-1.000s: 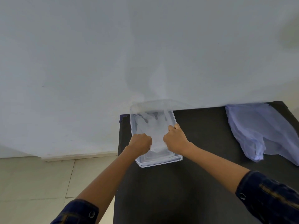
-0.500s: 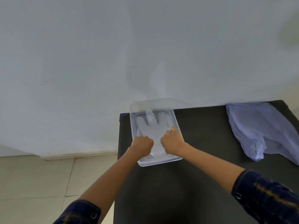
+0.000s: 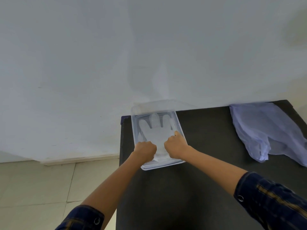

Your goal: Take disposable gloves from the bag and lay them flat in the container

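Note:
A clear plastic container point(image 3: 180, 128) sits at the far left corner of the black table point(image 3: 199, 188). Inside it a translucent white disposable glove point(image 3: 156, 130) lies spread, its fingers pointing at the wall. My left hand point(image 3: 145, 151) is curled at the glove's cuff on the left side. My right hand point(image 3: 175, 147) is curled on the cuff's right side, its forefinger stretched along the glove's edge. Both hands grip the cuff end. A pale blue plastic bag point(image 3: 265, 130) lies crumpled at the table's far right.
The container's clear lid point(image 3: 157, 105) leans against the white wall behind it. The table's left edge drops to a tiled floor point(image 3: 41, 188). Bare black tabletop lies between container and bag.
The glove was bunched and folded near the container's back a second ago; it now lies spread with its fingers flat. Both hands drew back slightly toward the container's near end.

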